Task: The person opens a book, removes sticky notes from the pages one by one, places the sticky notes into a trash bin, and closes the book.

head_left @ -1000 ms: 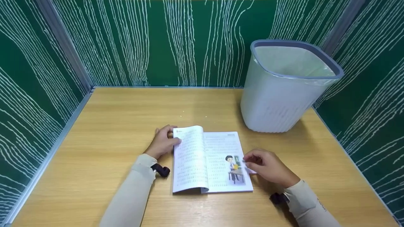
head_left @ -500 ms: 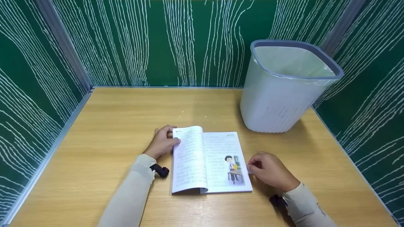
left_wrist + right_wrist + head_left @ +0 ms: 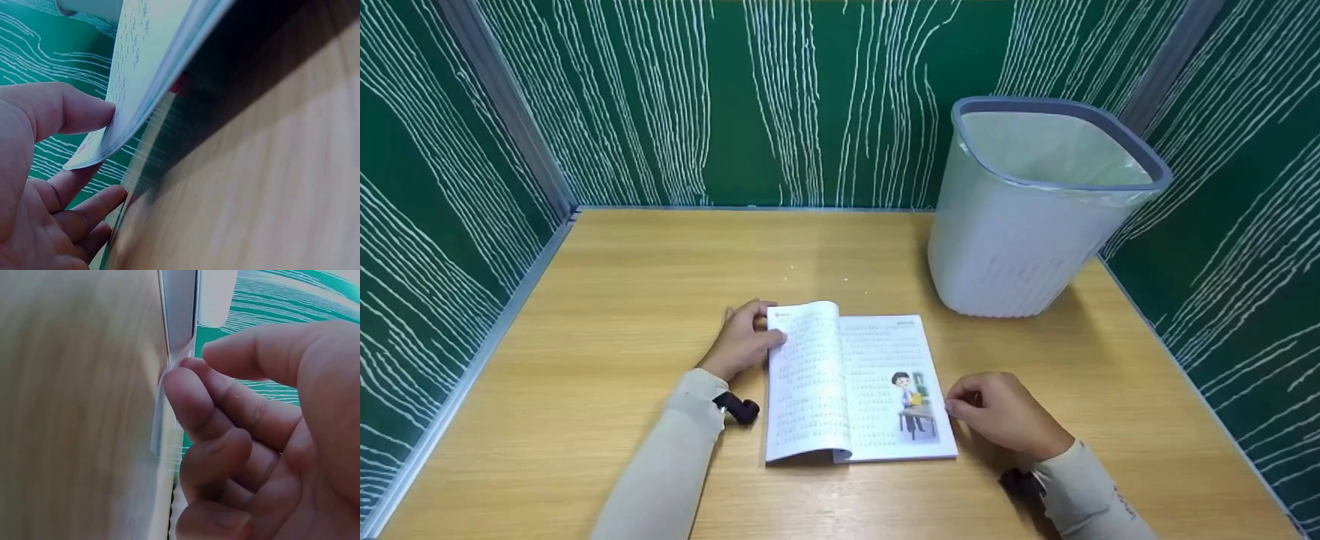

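Observation:
An open book (image 3: 885,412) lies on the table, its left pages bowed up and a cartoon child printed on the right page. My left hand (image 3: 742,341) holds the left edge near the top. In the left wrist view the thumb (image 3: 87,109) presses on the page and a finger lies behind the lifted leaves. My right hand (image 3: 997,409) is at the book's right edge. In the right wrist view its bent fingers (image 3: 188,396) touch a thin strip of paper (image 3: 156,419) jutting from the book's side, while the thumb stands slightly apart.
A white bin (image 3: 1012,247) with a grey-blue rim and a clear liner stands at the table's back right. Small pale specks lie on the wooden table (image 3: 660,277) behind the book. Green panels (image 3: 660,105) with white wavy lines enclose three sides.
My right hand has moved slightly down along the book's right edge, and the paper that stuck out there is now hidden in the head view. My left hand keeps its hold.

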`<state>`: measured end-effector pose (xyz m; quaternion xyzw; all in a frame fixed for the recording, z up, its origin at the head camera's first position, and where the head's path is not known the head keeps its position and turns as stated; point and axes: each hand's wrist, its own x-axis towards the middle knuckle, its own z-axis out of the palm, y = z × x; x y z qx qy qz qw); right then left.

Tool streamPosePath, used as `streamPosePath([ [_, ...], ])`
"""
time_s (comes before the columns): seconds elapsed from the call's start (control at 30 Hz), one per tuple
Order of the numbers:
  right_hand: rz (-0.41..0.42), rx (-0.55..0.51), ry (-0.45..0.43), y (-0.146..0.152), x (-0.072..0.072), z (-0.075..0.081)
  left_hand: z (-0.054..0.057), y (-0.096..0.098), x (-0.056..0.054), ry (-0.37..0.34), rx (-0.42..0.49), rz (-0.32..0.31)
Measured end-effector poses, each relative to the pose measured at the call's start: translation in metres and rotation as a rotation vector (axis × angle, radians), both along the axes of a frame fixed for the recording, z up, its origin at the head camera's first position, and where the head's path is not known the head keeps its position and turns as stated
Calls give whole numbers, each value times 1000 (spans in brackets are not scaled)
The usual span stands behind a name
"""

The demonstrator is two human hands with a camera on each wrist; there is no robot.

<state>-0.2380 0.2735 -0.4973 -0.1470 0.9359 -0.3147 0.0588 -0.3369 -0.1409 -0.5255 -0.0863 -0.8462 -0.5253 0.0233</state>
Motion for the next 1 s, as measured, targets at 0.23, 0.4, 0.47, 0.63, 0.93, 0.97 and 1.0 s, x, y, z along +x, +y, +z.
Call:
streamPosePath([
  [0.23, -7, 13, 19, -1, 2, 0, -3, 1, 0, -5, 7, -5],
  [0.4, -42, 31, 9, -5, 4, 2, -1, 0, 0, -9, 9, -5],
  [0.47, -61, 31, -4, -7, 5, 2, 0, -1, 1, -14, 9, -4],
  [0.63, -59, 14, 30, -8, 6, 1, 0, -2, 1, -13, -1, -8],
  [0.93, 12, -45, 140, -7, 8, 2, -1, -2, -2, -17, 19, -30],
  [0.97, 19, -43, 144, -6, 8, 2, -1, -2, -2, -14, 17, -28],
  [1.0, 30, -40, 148, -6, 8, 2, 0, -2, -2, -11, 16, -26],
])
